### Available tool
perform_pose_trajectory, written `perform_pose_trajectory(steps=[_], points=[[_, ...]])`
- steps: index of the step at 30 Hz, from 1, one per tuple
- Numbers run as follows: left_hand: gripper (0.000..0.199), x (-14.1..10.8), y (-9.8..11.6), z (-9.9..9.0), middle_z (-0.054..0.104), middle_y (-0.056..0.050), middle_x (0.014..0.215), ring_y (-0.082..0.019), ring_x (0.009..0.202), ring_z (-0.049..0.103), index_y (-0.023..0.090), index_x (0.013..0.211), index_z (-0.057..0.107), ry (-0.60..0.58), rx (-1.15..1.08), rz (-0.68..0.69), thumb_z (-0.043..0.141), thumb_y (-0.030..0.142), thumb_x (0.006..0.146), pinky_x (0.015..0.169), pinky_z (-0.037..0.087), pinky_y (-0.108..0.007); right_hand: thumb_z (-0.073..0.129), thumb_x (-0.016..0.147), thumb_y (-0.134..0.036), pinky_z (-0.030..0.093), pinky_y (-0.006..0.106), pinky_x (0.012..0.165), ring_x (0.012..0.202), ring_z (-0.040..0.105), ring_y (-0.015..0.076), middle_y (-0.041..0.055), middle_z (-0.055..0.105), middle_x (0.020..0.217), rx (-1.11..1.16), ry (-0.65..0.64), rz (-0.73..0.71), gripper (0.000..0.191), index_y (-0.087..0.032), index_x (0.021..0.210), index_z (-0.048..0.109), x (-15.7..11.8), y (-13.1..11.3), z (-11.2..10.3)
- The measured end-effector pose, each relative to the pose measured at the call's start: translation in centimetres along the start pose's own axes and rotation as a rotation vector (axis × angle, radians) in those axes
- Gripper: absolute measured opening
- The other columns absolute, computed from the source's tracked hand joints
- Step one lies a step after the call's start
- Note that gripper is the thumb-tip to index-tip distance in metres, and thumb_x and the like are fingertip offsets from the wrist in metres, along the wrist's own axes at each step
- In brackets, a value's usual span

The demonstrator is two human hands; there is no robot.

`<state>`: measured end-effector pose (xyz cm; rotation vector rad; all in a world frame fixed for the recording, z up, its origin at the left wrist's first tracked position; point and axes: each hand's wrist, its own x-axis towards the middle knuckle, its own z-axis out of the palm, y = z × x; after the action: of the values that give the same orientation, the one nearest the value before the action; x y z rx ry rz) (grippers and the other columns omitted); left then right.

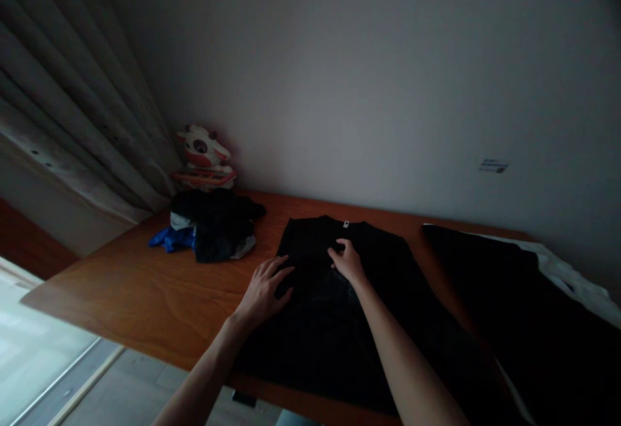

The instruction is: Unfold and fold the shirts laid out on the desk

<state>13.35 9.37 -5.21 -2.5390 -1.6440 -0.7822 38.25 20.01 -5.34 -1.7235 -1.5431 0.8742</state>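
Observation:
A black shirt lies spread on the wooden table, its collar with a small white tag toward the wall. My left hand rests at the shirt's left edge, fingers apart and holding nothing. Over the upper middle of the shirt is my right hand, its fingers bent and apart, with nothing visible in them.
A crumpled pile of dark clothes with a blue piece sits at the back left. Behind it stands a cow figure. More black clothing and a white garment lie at right. A curtain hangs left.

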Motion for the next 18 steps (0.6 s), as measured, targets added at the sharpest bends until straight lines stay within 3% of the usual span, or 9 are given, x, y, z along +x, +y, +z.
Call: perform_pose_trajectory(steps=[3,7,11,15,18], points=[[0.023,0.9,0.3,-0.4,0.065,-0.007,0.139,-0.030,0.128,0.058,0.029,0.108,0.076,-0.104,0.013,0.128,0.060,0.023,0.093,0.107,0.048,-0.052,0.059,0.091,-0.026,0.053,0.021,0.066,0.060,0.073,0.0128,-0.0039,0.074,0.077,-0.005,-0.051,-0.061,0.026,-0.024,0.116,0.068,-0.1,0.1,0.0],[0.022,2.1,0.6,-1.1,0.072,-0.008,0.124,-0.027,0.118,0.063,0.027,0.101,0.075,-0.165,-0.051,0.242,0.056,0.018,0.094,0.103,0.051,-0.047,0.057,0.091,-0.025,0.056,0.025,0.074,0.073,0.076,0.0154,-0.0006,0.078,0.088,-0.044,-0.050,-0.109,0.021,-0.025,0.100,0.076,0.1,-0.3,-0.2],[0.018,2.0,0.6,-2.0,0.072,-0.009,0.118,-0.023,0.111,0.067,0.023,0.101,0.069,-0.078,-0.246,0.171,0.053,0.020,0.093,0.099,0.054,-0.040,0.057,0.092,-0.026,0.054,0.027,0.089,0.100,0.074,0.0179,0.0008,0.080,0.104,-0.105,-0.019,-0.159,0.022,-0.026,0.098,0.078,-0.2,-0.4,-0.6],[0.019,2.4,0.2,-2.2,0.070,-0.010,0.123,-0.023,0.114,0.066,0.022,0.101,0.069,-0.157,-0.312,0.152,0.052,0.027,0.096,0.101,0.053,-0.040,0.058,0.092,-0.026,0.054,0.032,0.089,0.101,0.073,0.0231,0.0056,0.078,0.105,-0.222,0.018,-0.169,0.021,-0.024,0.098,0.078,-1.3,0.1,-0.8],[0.031,4.6,-0.4,-0.7,0.066,-0.014,0.135,-0.025,0.124,0.062,0.020,0.117,0.067,-0.132,-0.231,0.072,0.046,0.036,0.100,0.108,0.048,-0.044,0.057,0.094,-0.027,0.053,0.034,0.088,0.102,0.071,0.0258,0.0107,0.075,0.110,-0.307,0.061,-0.179,0.023,-0.021,0.106,0.075,-2.6,0.5,-0.5]])
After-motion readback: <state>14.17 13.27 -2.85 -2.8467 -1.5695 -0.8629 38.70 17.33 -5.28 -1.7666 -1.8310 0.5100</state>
